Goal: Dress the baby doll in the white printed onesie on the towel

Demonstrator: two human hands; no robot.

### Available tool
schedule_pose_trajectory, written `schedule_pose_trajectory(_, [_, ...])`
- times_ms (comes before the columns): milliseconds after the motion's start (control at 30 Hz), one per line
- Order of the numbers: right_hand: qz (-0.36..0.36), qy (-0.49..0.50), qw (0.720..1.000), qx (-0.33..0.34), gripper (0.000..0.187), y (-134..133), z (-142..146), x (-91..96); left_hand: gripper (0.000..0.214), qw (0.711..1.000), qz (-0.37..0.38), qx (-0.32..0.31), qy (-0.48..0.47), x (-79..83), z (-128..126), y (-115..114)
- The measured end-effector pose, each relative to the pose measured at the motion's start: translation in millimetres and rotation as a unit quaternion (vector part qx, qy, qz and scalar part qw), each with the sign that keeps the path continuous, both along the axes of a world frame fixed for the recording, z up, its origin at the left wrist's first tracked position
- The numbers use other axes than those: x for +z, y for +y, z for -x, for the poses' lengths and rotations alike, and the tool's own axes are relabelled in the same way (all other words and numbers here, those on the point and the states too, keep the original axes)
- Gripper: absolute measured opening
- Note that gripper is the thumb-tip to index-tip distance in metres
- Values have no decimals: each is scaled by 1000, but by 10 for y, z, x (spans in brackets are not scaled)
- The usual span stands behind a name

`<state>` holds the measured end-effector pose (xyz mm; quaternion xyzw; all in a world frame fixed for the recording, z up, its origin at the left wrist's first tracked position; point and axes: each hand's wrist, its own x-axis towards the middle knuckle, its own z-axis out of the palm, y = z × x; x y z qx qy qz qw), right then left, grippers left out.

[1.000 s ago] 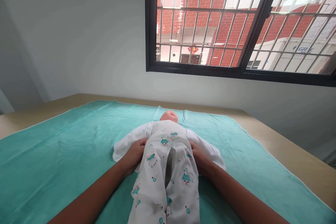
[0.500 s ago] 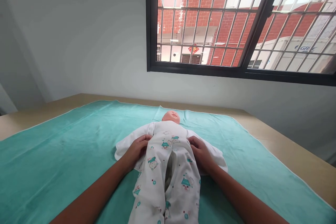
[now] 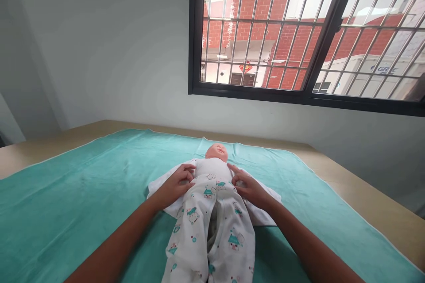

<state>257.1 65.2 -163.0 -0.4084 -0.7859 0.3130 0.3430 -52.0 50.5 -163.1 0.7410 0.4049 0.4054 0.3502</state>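
Note:
A baby doll lies on its back, its bare head [image 3: 216, 152] pointing away from me. It wears a white top [image 3: 212, 167] and white trousers [image 3: 195, 230] printed with small houses and animals, split open at the crotch. The top's white cloth fans out on both sides beneath my forearms. My left hand [image 3: 177, 185] rests at the doll's left-of-picture side by the trouser waist, index finger and thumb apart. Across from it, my right hand [image 3: 249, 188] touches the other side, index finger stretched toward the chest and the other fingers bent. No cloth shows clearly pinched in either hand.
A teal blanket [image 3: 83, 194] with a pale edge covers much of the wooden table [image 3: 358, 181]. Behind stands a grey-white wall [image 3: 133, 75] with a black-framed, barred window [image 3: 259, 90] at upper right.
Both hands have slid up the doll's sides from the trousers toward the chest, and their fingers have spread. More of the white top shows above the waist. The view has tilted slightly upward.

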Motion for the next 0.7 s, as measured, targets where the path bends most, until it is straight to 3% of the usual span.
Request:
schedule_pose_trajectory(100, [-11,1,1000,-13,20,19,12,61,18,997,-57,14,57,107,18,54])
schedule_pose_trajectory(267, [-80,-71,992,-65,26,138,64,127,23,987,82,-77,112,315,95,318])
schedule_pose_trajectory(333, [-100,-82,988,-88,25,213,98,88,23,988,78,-73,116,321,85,423])
schedule_pose_trajectory(500, [-99,-7,980,-173,18,392,166,-201,22,993,-32,75,82,19,-72,561])
schedule_pose_trajectory(600, [-88,9,977,-194,23,416,183,-325,21,973,-126,169,95,-172,-188,516])
schedule_pose_trajectory(700, [-91,5,974,-210,27,355,191,-324,21,946,-181,229,144,-225,-267,420])
